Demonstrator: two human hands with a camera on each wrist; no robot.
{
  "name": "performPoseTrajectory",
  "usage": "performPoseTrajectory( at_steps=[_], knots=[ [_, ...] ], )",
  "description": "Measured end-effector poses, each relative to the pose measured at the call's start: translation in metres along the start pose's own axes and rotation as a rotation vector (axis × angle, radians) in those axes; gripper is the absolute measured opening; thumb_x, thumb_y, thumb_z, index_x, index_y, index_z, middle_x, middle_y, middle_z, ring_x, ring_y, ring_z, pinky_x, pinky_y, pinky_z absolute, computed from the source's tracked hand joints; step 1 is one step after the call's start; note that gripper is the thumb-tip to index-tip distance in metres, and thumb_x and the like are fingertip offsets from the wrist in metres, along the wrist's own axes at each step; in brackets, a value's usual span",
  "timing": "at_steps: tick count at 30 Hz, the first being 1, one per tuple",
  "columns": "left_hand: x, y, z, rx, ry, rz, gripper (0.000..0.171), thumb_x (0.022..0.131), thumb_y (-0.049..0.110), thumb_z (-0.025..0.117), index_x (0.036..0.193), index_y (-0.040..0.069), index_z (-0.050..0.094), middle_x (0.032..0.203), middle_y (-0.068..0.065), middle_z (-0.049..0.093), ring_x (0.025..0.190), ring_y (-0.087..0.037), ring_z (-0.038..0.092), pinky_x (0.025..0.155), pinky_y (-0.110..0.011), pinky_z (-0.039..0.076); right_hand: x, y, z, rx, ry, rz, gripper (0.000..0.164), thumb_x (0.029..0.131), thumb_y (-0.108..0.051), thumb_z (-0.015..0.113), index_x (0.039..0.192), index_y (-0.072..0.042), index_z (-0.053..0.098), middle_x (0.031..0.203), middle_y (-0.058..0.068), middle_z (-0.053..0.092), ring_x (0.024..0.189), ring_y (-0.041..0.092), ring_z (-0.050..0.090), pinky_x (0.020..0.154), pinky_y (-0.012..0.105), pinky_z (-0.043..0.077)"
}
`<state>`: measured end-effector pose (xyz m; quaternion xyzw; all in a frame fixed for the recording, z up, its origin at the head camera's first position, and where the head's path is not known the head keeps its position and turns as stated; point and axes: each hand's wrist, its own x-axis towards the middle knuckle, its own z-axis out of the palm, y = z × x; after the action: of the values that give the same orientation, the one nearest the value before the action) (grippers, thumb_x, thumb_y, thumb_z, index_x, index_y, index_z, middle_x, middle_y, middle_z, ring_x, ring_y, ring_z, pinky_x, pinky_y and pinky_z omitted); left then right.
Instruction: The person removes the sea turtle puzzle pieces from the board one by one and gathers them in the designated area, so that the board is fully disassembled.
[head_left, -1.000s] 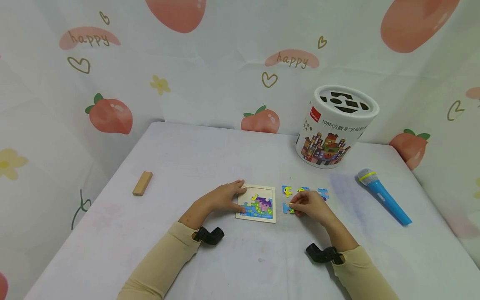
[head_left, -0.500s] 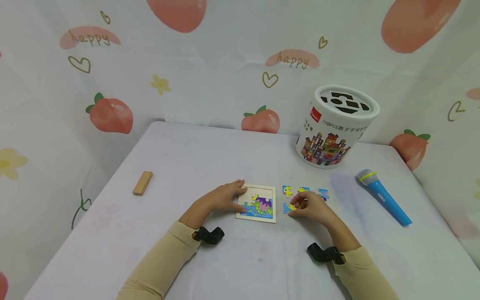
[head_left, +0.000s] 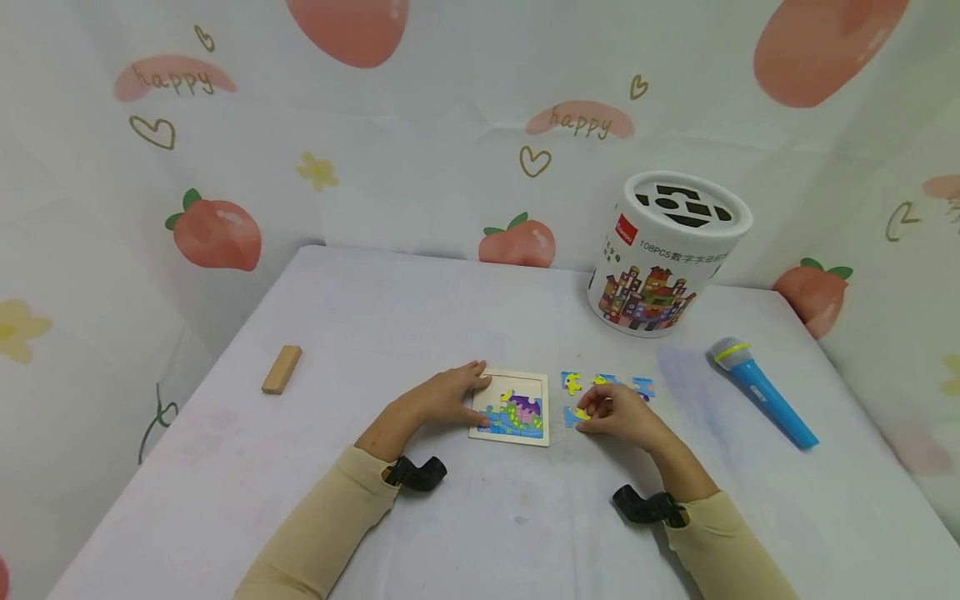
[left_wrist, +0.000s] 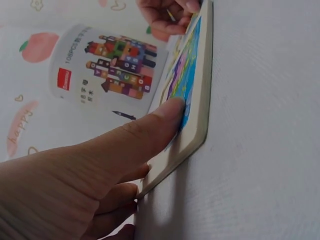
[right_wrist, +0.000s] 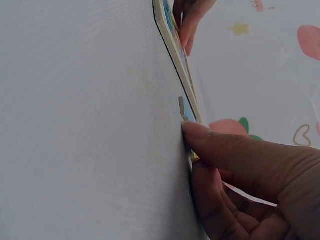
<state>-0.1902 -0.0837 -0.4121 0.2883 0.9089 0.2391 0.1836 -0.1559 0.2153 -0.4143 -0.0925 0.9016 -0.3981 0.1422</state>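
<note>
My left hand (head_left: 446,394) holds the left side of a small wooden puzzle board (head_left: 546,408), thumb on its face and fingers by the upper left corner. Inside the board's frame, several joined pieces show a purple, pink and green picture over blue; its upper part is bare wood. Just right of the board, my right hand (head_left: 622,412) pinches a blue and yellow jigsaw piece (head_left: 572,417) between thumb and fingers, low over the table. In the right wrist view, the thumb and fingertips cover most of that piece (right_wrist: 187,111).
Loose jigsaw pieces lie beyond the right hand, among them a yellow and blue one (head_left: 571,382) and a blue one (head_left: 643,386). A blue toy microphone (head_left: 765,393) lies at right, a white printed tub (head_left: 660,258) stands behind, and a wooden block (head_left: 282,370) lies at left.
My right thumb and fingers have shifted on the jigsaw piece, and more of its yellow part shows. The left hand and the board have stayed put; the head view has shifted slightly.
</note>
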Motion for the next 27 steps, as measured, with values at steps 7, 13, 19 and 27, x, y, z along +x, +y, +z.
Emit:
performPoseTrajectory(
  at_steps=[7, 13, 19, 27],
  knots=[
    [-0.004, -0.001, 0.000, 0.008, -0.002, -0.014, 0.074, 0.080, 0.037, 0.072, 0.140, 0.007, 0.042, 0.155, -0.009, 0.021, 0.144, -0.025, 0.018, 0.116, -0.043, 0.021, 0.001, -0.002, 0.001, 0.026, -0.020, 0.001, 0.028, 0.074, -0.010, 0.078, 0.093, 0.003, 0.061, 0.078, 0.006, 0.053, 0.069, 0.013, 0.048, 0.056, 0.019, 0.041],
    [-0.010, -0.001, -0.001, 0.063, 0.016, 0.018, 0.072, 0.081, 0.039, 0.071, 0.139, 0.005, 0.043, 0.154, -0.013, 0.022, 0.143, -0.027, 0.021, 0.116, -0.041, 0.022, 0.002, -0.005, -0.001, 0.012, 0.001, 0.006, 0.028, 0.074, -0.012, 0.077, 0.092, 0.002, 0.062, 0.076, 0.003, 0.054, 0.067, 0.012, 0.048, 0.055, 0.020, 0.040],
    [-0.019, 0.005, 0.000, 0.085, 0.011, 0.061, 0.064, 0.083, 0.034, 0.070, 0.136, 0.007, 0.048, 0.153, -0.012, 0.025, 0.142, -0.028, 0.022, 0.115, -0.041, 0.022, 0.008, -0.012, -0.002, 0.004, 0.016, 0.015, 0.027, 0.076, -0.012, 0.075, 0.095, 0.003, 0.063, 0.076, 0.003, 0.053, 0.069, 0.014, 0.048, 0.054, 0.020, 0.039],
    [-0.029, 0.021, 0.008, 0.153, -0.047, 0.144, 0.050, 0.089, 0.033, 0.062, 0.134, 0.015, 0.052, 0.151, -0.011, 0.031, 0.141, -0.027, 0.027, 0.113, -0.041, 0.027, 0.022, -0.032, 0.007, 0.010, -0.033, -0.089, 0.027, 0.079, -0.014, 0.074, 0.098, 0.003, 0.066, 0.079, 0.005, 0.057, 0.072, 0.014, 0.051, 0.058, 0.020, 0.042]
  ],
)
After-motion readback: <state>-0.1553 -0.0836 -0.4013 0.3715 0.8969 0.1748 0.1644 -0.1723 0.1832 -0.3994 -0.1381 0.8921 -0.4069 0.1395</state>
